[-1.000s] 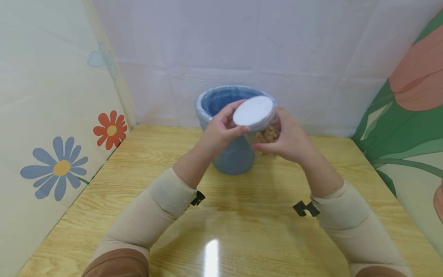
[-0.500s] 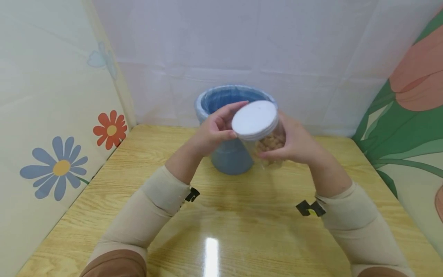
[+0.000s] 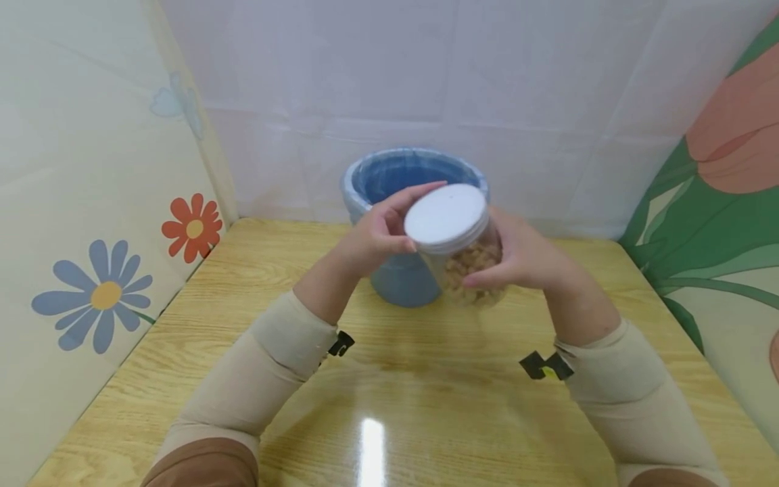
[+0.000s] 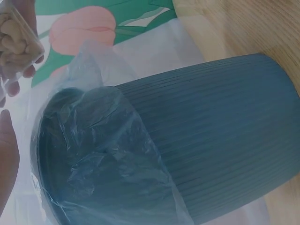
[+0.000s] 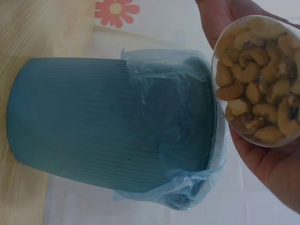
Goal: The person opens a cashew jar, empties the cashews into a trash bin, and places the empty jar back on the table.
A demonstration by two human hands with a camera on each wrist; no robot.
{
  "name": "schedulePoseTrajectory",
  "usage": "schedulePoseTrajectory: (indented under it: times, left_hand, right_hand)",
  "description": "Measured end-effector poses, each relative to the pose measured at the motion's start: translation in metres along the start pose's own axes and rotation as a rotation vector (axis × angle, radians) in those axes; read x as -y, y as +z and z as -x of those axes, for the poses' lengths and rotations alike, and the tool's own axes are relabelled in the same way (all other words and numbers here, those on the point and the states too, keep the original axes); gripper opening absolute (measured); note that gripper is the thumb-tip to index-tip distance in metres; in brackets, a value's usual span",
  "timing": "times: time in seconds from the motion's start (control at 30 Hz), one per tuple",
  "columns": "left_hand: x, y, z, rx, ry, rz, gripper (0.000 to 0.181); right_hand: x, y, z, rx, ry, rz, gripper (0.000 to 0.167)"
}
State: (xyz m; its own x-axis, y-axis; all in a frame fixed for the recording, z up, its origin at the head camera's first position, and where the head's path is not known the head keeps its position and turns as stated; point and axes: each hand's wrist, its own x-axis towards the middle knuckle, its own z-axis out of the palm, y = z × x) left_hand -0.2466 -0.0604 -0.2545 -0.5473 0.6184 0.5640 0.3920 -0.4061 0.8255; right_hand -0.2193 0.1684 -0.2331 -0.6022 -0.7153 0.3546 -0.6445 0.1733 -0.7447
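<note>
A clear plastic jar of cashews [image 3: 471, 267] with a white lid [image 3: 447, 214] is held tilted above the table, in front of a blue bin [image 3: 404, 281]. My right hand [image 3: 526, 253] grips the jar's body from the right, thumb across the near side. Around the lid's left edge curls my left hand [image 3: 377, 233], its thumb at the near rim and a finger along the far rim. The right wrist view shows the cashews [image 5: 262, 79] through the jar's base. Only the left thumb [image 4: 7, 159] and part of the jar [image 4: 16, 47] appear in the left wrist view.
A thin plastic bag [image 5: 178, 183] lines the bin and folds over its rim. The bin stands on a wooden table [image 3: 389, 379] near the white back wall [image 3: 341, 81]. Flower-printed panels [image 3: 109, 169] flank the table on both sides.
The jar has come down and slightly nearer to me, so more of its body and nuts shows. My left hand shifted left, then moved slightly back toward the lid.
</note>
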Motion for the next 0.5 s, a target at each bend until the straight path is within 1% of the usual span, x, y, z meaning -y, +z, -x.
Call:
schedulePoseTrajectory:
  times: [0.2,0.27,0.4,0.5]
  left_hand:
    - [0.000,0.001,-0.001,0.013,0.000,-0.010,0.108]
    - [0.000,0.001,-0.001,0.004,0.011,-0.025,0.108]
    - [0.002,0.001,-0.002,-0.045,0.027,-0.042,0.108]
    - [0.003,0.001,-0.002,-0.109,0.019,-0.067,0.107]
  right_hand:
    - [-0.003,0.001,-0.001,-0.007,0.014,0.007,0.086]
    - [-0.003,0.002,-0.003,-0.013,0.024,0.006,0.086]
    - [-0.004,0.005,-0.007,-0.055,0.048,0.015,0.085]
    - [-0.005,0.008,-0.011,-0.129,0.106,0.074,0.082]
